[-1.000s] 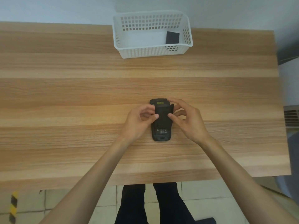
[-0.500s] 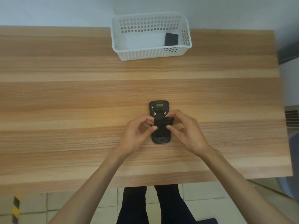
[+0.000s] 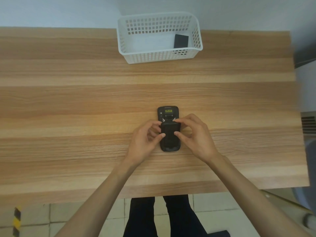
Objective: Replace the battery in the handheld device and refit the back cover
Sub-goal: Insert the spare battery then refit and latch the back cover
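Here, back cover (image 3: 170,134) between both hands, atop handheld device (image 3: 168,113).

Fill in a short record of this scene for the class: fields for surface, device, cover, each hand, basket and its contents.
surface: wooden table
device: black handheld, face down, far end uncovered
cover: black back cover, lying over the handheld's near part
left hand: fingers on the cover's left edge
right hand: fingers on the cover's right edge
basket: white basket at the table's far edge
contents: one black block, at its right end
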Demonstrator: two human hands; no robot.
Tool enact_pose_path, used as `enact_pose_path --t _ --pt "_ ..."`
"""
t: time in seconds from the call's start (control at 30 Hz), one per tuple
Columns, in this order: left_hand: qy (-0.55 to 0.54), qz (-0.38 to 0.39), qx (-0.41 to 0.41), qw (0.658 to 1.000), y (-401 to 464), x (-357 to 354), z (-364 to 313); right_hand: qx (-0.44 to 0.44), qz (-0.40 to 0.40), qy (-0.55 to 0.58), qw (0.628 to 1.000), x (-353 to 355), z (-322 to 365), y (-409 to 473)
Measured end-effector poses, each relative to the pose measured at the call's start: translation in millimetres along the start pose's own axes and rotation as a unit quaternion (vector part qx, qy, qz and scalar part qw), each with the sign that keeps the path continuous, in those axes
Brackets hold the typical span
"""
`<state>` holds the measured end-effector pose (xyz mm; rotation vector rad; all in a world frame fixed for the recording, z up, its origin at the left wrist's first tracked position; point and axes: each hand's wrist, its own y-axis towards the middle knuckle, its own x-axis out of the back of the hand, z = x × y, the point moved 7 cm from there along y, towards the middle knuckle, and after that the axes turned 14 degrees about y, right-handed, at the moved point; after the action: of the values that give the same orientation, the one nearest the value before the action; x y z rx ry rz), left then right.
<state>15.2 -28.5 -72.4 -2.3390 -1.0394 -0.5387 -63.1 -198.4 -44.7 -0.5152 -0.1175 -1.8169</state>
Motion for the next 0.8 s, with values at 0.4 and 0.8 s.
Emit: enact_pose_path --t 0.4,0.8 --pt "0.040 -0.030 -0.021 0.999 4 0 3 -0.006 0.018 -0.158 0.987 -12 -7 4" --pt "0.143 -0.032 -0.079 0.986 3 -2 5 0.015 0.040 -0.264 0.964 -23 -4 2"
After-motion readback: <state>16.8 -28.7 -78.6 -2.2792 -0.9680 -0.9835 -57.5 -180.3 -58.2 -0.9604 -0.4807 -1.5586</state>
